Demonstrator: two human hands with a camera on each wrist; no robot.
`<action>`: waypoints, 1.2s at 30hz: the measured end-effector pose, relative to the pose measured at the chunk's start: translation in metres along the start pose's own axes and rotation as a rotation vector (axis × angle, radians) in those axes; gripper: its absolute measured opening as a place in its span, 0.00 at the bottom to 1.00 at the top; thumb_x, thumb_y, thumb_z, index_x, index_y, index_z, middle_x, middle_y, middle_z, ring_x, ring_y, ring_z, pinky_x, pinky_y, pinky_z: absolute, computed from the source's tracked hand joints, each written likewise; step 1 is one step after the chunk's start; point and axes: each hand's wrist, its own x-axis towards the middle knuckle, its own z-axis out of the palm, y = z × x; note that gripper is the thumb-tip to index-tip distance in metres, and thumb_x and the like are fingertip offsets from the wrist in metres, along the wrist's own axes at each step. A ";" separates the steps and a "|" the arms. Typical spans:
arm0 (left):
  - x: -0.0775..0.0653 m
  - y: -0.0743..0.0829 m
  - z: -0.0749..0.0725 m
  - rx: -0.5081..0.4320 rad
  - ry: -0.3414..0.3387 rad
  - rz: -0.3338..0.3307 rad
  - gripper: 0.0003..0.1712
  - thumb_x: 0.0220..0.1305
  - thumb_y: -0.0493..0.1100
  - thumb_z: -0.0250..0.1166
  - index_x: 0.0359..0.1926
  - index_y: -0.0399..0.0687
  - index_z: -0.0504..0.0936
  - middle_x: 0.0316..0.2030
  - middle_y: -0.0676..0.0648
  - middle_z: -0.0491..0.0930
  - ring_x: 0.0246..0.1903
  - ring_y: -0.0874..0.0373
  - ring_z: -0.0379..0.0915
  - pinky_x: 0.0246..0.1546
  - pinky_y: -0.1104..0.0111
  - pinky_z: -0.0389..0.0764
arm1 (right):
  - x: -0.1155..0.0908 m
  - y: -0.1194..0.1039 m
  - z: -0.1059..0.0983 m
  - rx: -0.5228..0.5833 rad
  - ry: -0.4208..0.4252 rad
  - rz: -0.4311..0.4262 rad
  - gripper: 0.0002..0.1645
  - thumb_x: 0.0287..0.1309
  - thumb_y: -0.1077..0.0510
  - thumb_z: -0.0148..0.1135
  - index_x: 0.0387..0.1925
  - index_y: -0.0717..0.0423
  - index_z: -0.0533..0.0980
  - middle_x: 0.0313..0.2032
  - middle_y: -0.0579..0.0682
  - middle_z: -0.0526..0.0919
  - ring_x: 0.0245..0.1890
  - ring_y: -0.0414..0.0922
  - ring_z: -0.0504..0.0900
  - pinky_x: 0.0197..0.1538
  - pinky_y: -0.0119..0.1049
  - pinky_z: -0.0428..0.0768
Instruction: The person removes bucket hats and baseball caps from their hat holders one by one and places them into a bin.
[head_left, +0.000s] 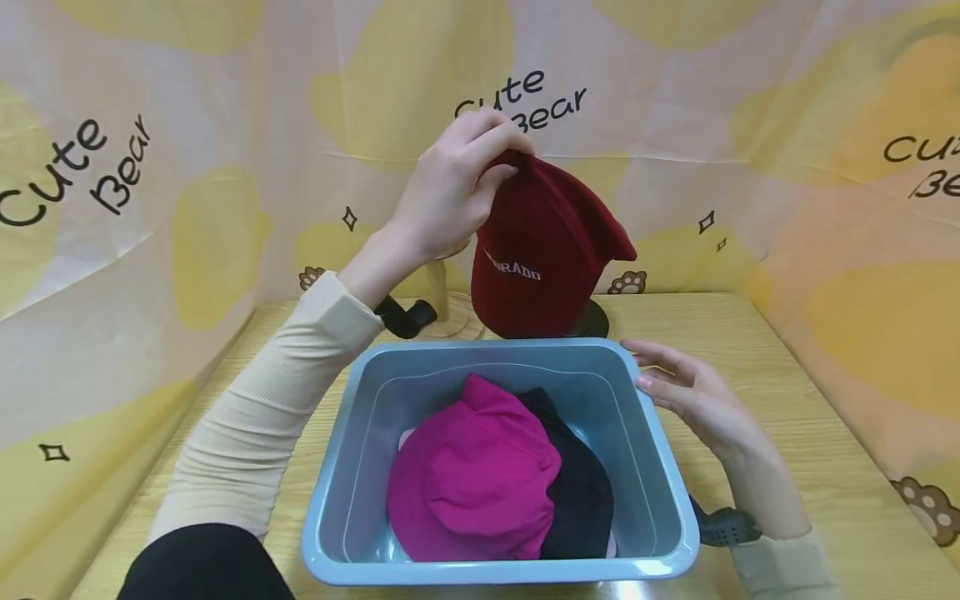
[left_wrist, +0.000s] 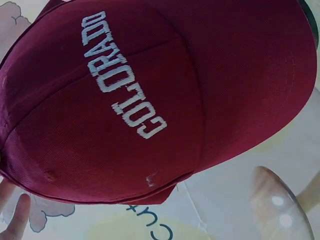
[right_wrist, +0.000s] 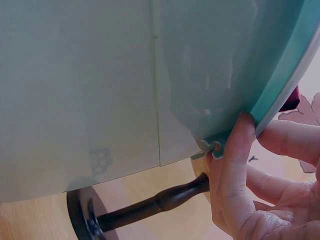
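My left hand [head_left: 450, 179] pinches a dark red baseball cap [head_left: 536, 250] by its upper back part. The cap hangs brim down behind the light blue plastic tub [head_left: 498, 570]. White "COLORADO" lettering shows across its front in the left wrist view, where only some fingertips appear at the edge. Inside the tub lie a magenta bucket hat [head_left: 472, 475] and, partly beneath it, a black hat [head_left: 581, 492]. A pale pink edge peeks out under them. My right hand [head_left: 693, 392] holds the tub's rim at the back right corner, thumb and fingers on either side of it.
Behind the tub stand a wooden stand [head_left: 450, 317] with a round base, left of the cap, and a black stand [right_wrist: 155, 207], its base partly behind the cap. Patterned "Cute Bear" cloth [head_left: 645, 75] surrounds the wooden table [head_left: 757, 358] at back and sides.
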 end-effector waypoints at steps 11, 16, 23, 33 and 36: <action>-0.012 -0.012 -0.013 -0.068 0.174 0.111 0.09 0.67 0.33 0.56 0.43 0.39 0.82 0.43 0.42 0.80 0.50 0.52 0.71 0.55 0.68 0.71 | -0.001 -0.001 0.002 -0.021 0.004 -0.009 0.29 0.66 0.61 0.53 0.67 0.56 0.64 0.51 0.44 0.77 0.48 0.38 0.82 0.51 0.31 0.79; -0.016 -0.016 -0.020 -0.057 0.246 0.165 0.10 0.68 0.34 0.56 0.43 0.37 0.82 0.42 0.39 0.80 0.48 0.51 0.73 0.52 0.69 0.73 | -0.002 -0.002 0.003 -0.005 0.007 -0.004 0.28 0.66 0.61 0.53 0.67 0.56 0.64 0.51 0.44 0.77 0.47 0.38 0.82 0.51 0.30 0.79; -0.024 -0.013 -0.035 -0.117 0.301 0.155 0.08 0.66 0.33 0.58 0.42 0.35 0.82 0.40 0.38 0.79 0.46 0.52 0.74 0.47 0.71 0.77 | -0.002 -0.003 0.005 -0.002 0.006 -0.001 0.29 0.66 0.61 0.53 0.68 0.56 0.63 0.51 0.44 0.77 0.48 0.38 0.82 0.51 0.30 0.79; -0.046 -0.004 -0.049 -0.149 0.390 0.210 0.06 0.63 0.31 0.60 0.38 0.37 0.84 0.36 0.39 0.81 0.41 0.52 0.75 0.45 0.73 0.72 | -0.002 -0.004 0.007 -0.010 0.008 0.001 0.29 0.66 0.60 0.53 0.68 0.55 0.63 0.51 0.43 0.76 0.48 0.37 0.82 0.51 0.30 0.79; -0.050 -0.002 -0.053 -0.150 0.397 0.214 0.06 0.62 0.30 0.61 0.37 0.37 0.84 0.36 0.39 0.81 0.41 0.51 0.75 0.47 0.73 0.72 | -0.002 -0.005 0.008 -0.007 0.009 0.004 0.29 0.66 0.61 0.53 0.68 0.55 0.63 0.51 0.43 0.76 0.48 0.37 0.82 0.51 0.30 0.79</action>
